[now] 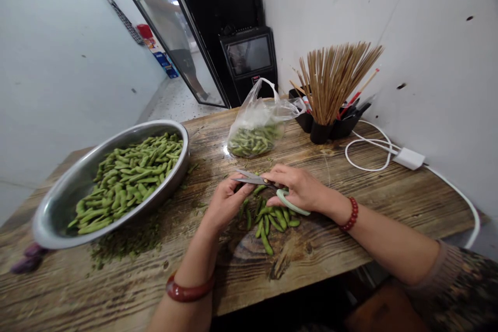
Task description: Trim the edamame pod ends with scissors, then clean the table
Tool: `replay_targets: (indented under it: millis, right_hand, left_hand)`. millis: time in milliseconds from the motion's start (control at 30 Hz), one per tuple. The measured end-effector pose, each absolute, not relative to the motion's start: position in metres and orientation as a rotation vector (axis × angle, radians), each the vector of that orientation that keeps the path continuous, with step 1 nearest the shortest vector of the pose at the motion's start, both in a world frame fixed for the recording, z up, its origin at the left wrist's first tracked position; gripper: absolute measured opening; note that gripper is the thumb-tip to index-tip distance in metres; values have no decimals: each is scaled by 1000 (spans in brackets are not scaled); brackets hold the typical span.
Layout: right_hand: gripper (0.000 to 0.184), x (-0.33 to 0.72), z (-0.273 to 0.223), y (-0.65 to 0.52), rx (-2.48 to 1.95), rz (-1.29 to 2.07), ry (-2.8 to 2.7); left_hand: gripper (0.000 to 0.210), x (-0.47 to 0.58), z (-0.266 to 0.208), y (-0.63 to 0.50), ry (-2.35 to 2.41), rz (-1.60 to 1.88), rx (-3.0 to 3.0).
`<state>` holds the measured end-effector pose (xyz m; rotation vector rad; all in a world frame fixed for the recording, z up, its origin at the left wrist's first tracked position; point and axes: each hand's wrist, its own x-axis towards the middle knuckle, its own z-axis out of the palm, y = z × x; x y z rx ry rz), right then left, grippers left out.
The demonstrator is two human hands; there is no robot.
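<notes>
My right hand (301, 187) grips a pair of scissors (251, 179) with pale green handles, its blades parted and pointing left. Close by those blades, my left hand (225, 202) has its thumb and fingers pinched together; whatever lies between them is hidden. Beneath both hands, a small pile of green soybean pods (278, 217) rests on the wooden table (311, 264). Left of them stands a large metal basin (185, 148) holding many more pods (130, 179). Behind my hands sits a clear plastic bag (254, 114) with pods inside.
Trimmed green scraps (128, 244) lie beside the basin. At the back right are a black holder (321, 134) full of wooden skewers (338, 78) and a white cable with an adapter (409, 158). Purple items (27, 259) lie far left. A person's reflection (171, 26) shows in a glass door.
</notes>
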<state>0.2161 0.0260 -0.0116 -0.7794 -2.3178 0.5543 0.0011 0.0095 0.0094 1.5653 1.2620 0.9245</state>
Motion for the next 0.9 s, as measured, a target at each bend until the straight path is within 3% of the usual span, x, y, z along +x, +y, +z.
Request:
replay_targets:
  millis: [467, 900]
  right_hand:
    - [41, 216, -18, 29, -821, 571, -2212]
    - [59, 215, -16, 28, -821, 539, -2263]
  left_hand:
    - [18, 1, 7, 10, 1162, 1067, 1190]
    - [24, 1, 8, 12, 1022, 1211, 936]
